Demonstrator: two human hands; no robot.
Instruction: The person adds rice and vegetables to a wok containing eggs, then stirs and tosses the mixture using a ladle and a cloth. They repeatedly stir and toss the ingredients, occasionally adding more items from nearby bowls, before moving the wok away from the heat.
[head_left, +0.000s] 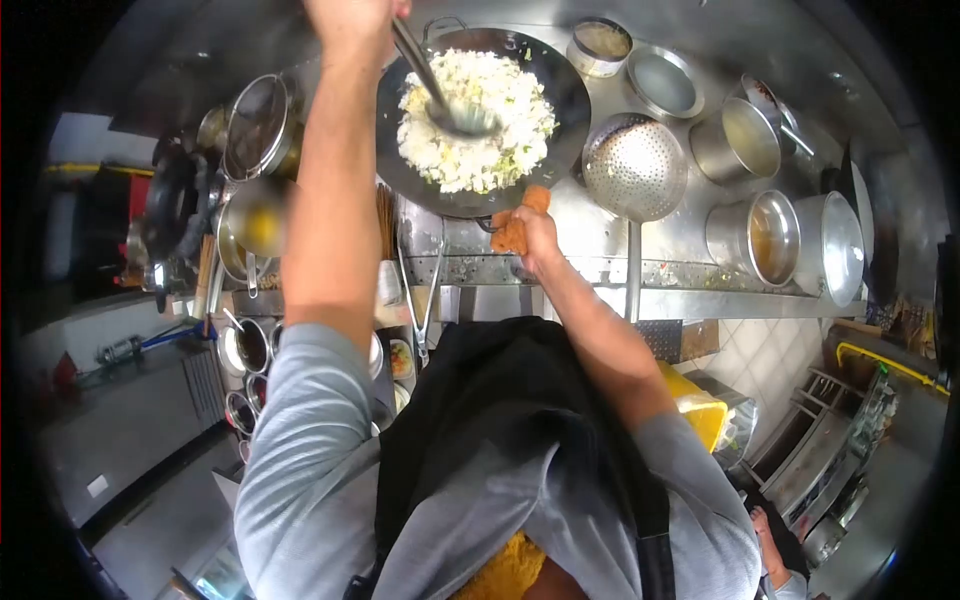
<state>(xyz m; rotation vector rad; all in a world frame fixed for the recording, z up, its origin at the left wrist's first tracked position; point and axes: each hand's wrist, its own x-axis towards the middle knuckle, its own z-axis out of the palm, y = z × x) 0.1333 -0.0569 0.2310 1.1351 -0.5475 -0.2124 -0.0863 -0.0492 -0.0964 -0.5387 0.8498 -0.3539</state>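
A black wok (565, 75) on the stove holds a heap of fried rice (480, 80) with bits of green in it. My left hand (352, 15), cut off by the top edge, is closed around the handle of a ladle (420, 65). The ladle's bowl is blurred and rests in or just over the rice. On the near side of the wok, my right hand (540, 235) grips its handle through a folded orange-brown cloth (512, 237). Most of that handle is hidden by the cloth.
Right of the wok lies a perforated strainer (635, 170) with a long handle. Metal pots (735, 140) and a lidded pot (840, 250) stand beyond it. Tongs (423, 300) hang at the stove's front edge. Sauce containers (250, 345) are at left; another person's arm (768, 545) shows lower right.
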